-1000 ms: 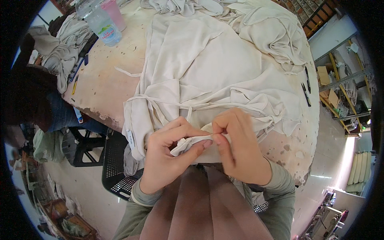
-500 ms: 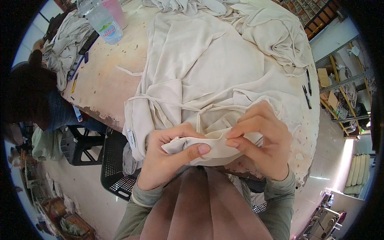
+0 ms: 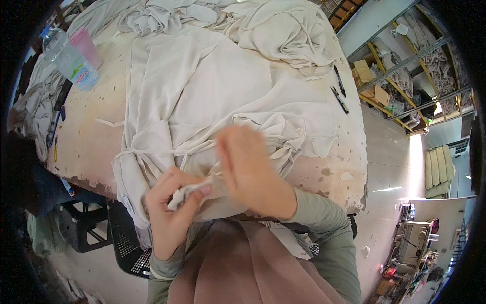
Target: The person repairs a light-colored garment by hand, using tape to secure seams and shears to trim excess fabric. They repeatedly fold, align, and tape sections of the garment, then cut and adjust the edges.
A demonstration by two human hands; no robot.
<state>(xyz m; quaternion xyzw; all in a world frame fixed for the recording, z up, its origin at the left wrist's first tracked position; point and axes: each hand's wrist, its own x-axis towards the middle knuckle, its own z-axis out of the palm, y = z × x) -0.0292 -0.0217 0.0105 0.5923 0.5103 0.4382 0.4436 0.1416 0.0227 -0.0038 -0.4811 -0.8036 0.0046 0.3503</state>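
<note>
At the table's near edge my left hand (image 3: 169, 213) pinches a folded edge of cream fabric (image 3: 182, 195) between thumb and fingers. My right hand (image 3: 248, 172) is raised just to its right, over the same garment, heavily blurred; I cannot make out whether its fingers hold the cloth. The large cream garment (image 3: 212, 76) lies wrinkled across the middle of the table (image 3: 81, 131), with thin straps and folds bunched under and around both hands.
A plastic bottle (image 3: 68, 58) and pink cup (image 3: 88, 48) stand back left, near more cloth (image 3: 30, 109). Small snips (image 3: 339, 99) and a black tool lie at the right. A black crate (image 3: 126, 253) and stool (image 3: 81, 225) sit below left. Shelving (image 3: 405, 66) lines the right.
The view has swung rightward, so the table appears further left. My right hand has moved up and left and is now blurred; my left hand still grips the fabric edge.
</note>
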